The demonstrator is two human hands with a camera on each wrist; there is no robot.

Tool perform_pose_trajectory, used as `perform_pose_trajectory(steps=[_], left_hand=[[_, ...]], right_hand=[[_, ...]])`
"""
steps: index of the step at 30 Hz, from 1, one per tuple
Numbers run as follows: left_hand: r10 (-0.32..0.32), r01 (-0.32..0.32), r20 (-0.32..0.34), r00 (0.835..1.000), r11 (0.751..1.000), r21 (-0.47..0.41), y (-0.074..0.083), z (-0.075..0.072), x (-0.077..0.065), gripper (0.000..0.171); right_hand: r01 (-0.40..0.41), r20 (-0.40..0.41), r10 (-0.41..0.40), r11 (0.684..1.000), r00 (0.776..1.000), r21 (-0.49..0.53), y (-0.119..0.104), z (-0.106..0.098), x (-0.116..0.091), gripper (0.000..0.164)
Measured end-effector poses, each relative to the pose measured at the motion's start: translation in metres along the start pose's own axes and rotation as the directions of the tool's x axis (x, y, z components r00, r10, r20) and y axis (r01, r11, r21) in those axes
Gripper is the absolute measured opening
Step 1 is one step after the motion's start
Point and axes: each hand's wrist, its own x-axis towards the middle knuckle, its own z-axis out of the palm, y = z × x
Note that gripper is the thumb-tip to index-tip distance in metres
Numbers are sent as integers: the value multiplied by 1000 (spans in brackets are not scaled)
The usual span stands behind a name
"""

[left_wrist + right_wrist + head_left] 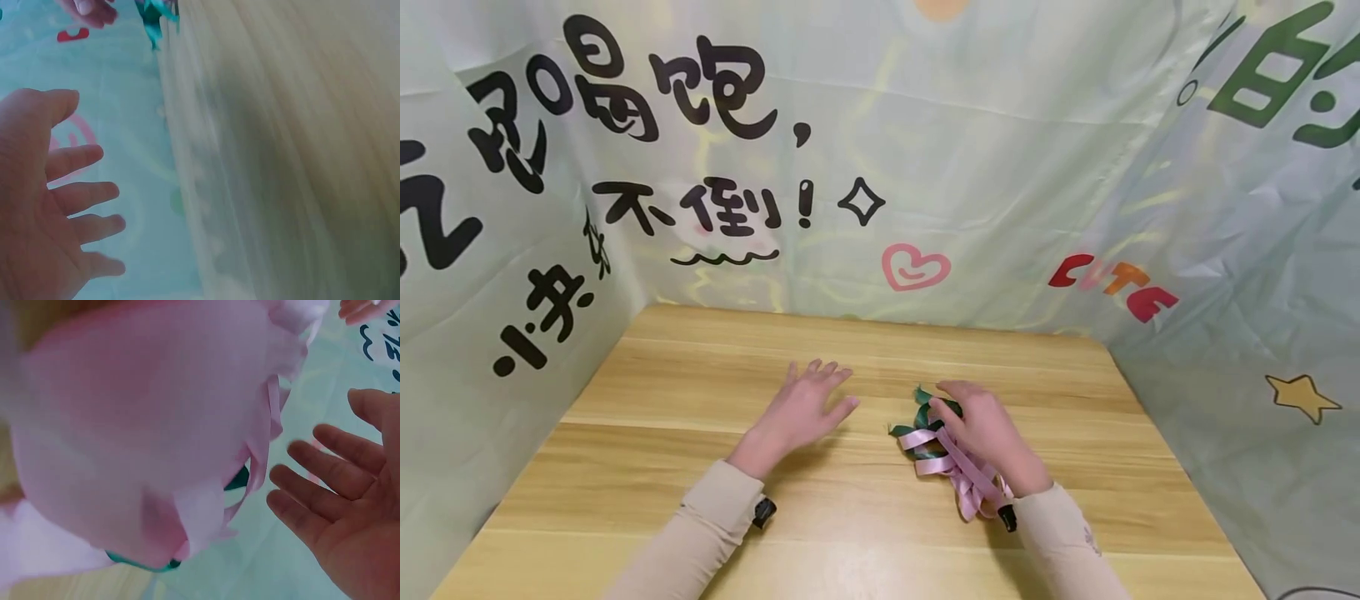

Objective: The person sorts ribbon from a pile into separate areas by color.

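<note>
A loose heap of pink ribbon (951, 471) and dark green ribbon (922, 414) lies on the table, right of the middle. Over its upper right side hovers my right hand (988, 425), fingers spread and relaxed. In the right wrist view pink ribbon (144, 425) fills much of the picture, close to the camera, and the fingers of the right hand (340, 481) have nothing between them. My left hand (801, 408) is to the left of the heap, apart from it. Its fingers (84, 197) are spread and hold nothing in the left wrist view.
The wooden table (700, 350) meets a printed cloth backdrop (1000, 167) at the back and both sides. Each sleeve cuff carries a small black device (763, 512). A thin dark cable (1311, 590) shows at the bottom right corner.
</note>
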Motion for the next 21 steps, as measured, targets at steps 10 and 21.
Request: perform_pose_trajectory(steps=[10, 21], left_hand=[[90, -86, 57, 994, 994, -65, 25, 22, 10, 54], [265, -265, 37, 964, 964, 19, 45, 49, 11, 35]], right_hand=[[100, 16, -100, 995, 995, 2, -9, 12, -4, 35], [148, 94, -140, 985, 986, -85, -13, 19, -14, 28]])
